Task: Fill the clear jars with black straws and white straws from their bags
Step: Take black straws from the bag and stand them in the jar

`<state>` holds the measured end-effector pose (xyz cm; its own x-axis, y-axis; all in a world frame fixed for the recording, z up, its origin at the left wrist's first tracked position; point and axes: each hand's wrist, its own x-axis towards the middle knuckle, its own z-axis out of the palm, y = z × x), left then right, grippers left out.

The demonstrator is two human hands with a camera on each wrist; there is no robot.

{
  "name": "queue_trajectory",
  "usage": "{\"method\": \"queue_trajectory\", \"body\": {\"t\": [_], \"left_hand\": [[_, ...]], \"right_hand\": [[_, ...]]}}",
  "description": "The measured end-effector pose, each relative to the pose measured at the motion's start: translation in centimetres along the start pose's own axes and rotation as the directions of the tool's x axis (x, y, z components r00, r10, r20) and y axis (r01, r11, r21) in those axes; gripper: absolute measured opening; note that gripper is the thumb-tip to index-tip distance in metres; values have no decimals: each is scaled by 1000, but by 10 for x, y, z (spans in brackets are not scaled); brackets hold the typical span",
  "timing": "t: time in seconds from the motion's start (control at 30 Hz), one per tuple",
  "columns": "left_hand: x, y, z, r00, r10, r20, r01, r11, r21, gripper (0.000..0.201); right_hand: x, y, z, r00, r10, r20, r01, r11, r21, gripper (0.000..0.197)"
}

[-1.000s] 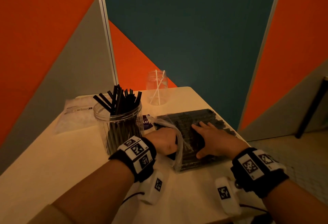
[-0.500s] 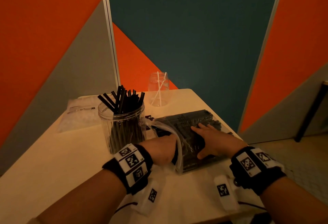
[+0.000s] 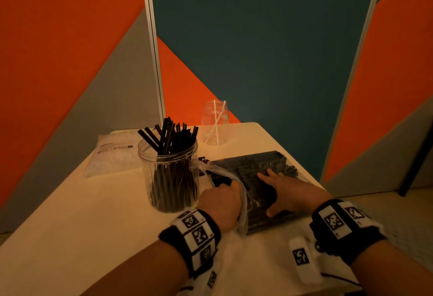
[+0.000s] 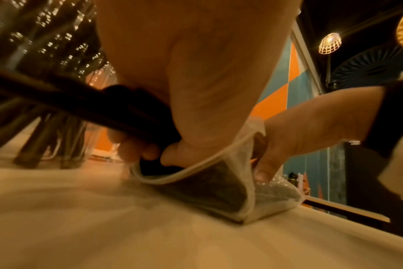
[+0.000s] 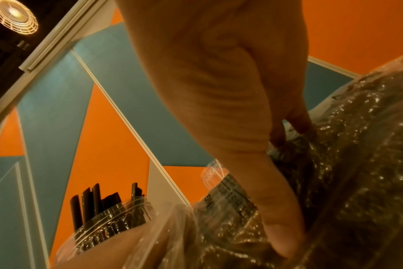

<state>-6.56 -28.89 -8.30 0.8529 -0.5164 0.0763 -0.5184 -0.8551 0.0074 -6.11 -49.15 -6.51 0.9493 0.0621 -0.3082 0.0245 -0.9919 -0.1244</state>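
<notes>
A clear bag of black straws (image 3: 253,174) lies flat on the table's right side, its mouth facing left. My left hand (image 3: 222,199) is at that mouth, its fingers curled round a bundle of black straws (image 4: 99,107) coming out of the bag (image 4: 219,187). My right hand (image 3: 288,192) lies flat on top of the bag (image 5: 345,163), pressing it down. The big clear jar (image 3: 169,174) just left of my left hand holds several black straws. A smaller clear jar (image 3: 215,123) at the back holds two white straws. The white straw bag (image 3: 112,155) lies at the far left.
The pale table (image 3: 93,237) ends close behind the small jar and just right of the black straw bag. Orange, grey and teal wall panels (image 3: 257,49) stand behind it. A dark post (image 3: 414,162) stands on the floor at the right.
My left hand has drawn slightly left out of the bag mouth with the straws. The view has tilted up a little. My right hand stays pressed on the bag.
</notes>
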Motion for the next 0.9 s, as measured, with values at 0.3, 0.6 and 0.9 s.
{"method": "queue_trajectory", "body": {"t": [0.3,0.6,0.9], "left_hand": [[-31,-38,-28,1000,-24,-6,25,989,148,30],[-101,-76,-108,988,-145,-45,152,934,324,14],[-137,-90,-134,977,-169,-127,188,970,153,21]], "right_hand": [[-5,0,-1,1000,-7,8,7,1000,17,114],[-12,-5,-1,1000,15,-17,-14,997,71,112],[-40,-43,-26,900,22,-436,385,432,816,76]]}}
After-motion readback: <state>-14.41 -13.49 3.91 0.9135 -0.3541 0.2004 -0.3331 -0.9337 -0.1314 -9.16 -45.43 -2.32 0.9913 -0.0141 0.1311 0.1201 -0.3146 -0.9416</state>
